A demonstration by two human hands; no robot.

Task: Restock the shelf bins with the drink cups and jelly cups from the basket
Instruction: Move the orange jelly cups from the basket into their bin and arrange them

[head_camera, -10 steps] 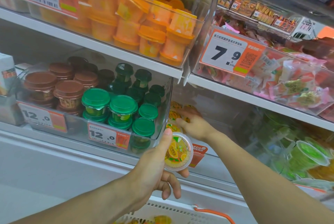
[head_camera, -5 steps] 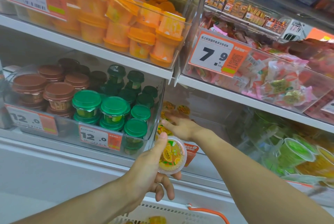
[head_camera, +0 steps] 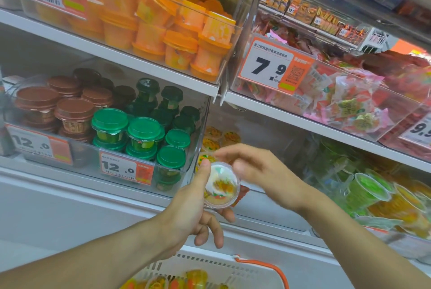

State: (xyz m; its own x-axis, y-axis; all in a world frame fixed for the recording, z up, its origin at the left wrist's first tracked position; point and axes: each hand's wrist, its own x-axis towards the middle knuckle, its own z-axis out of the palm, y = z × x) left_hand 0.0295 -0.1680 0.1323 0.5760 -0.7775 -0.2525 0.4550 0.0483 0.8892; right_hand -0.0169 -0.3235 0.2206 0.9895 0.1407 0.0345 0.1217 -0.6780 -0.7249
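My left hand [head_camera: 193,209] holds a clear jelly cup [head_camera: 221,187] with an orange fruit print on its lid, thumb on the rim and fingers under it, in front of the lower shelf. My right hand [head_camera: 254,167] hovers just right of the cup and above it, fingers loosely bent and holding nothing; it is blurred. Behind the hands, a clear shelf bin [head_camera: 263,193] holds a few matching jelly cups [head_camera: 217,137] at its back left. The white basket [head_camera: 210,265] with an orange handle sits at the bottom edge, with more jelly cups [head_camera: 196,277] inside.
Left of the hands a clear bin [head_camera: 144,174] holds green-lidded drink cups [head_camera: 144,132] and brown-lidded cups [head_camera: 74,111]. Orange cups [head_camera: 182,48] fill the bin on the shelf above. Wrapped sweets [head_camera: 349,104] lie upper right, green and orange jelly cups [head_camera: 373,190] lower right.
My right hand has drawn back out of the shelf bin to beside the cup. My left hand has kept the jelly cup at about the same spot.
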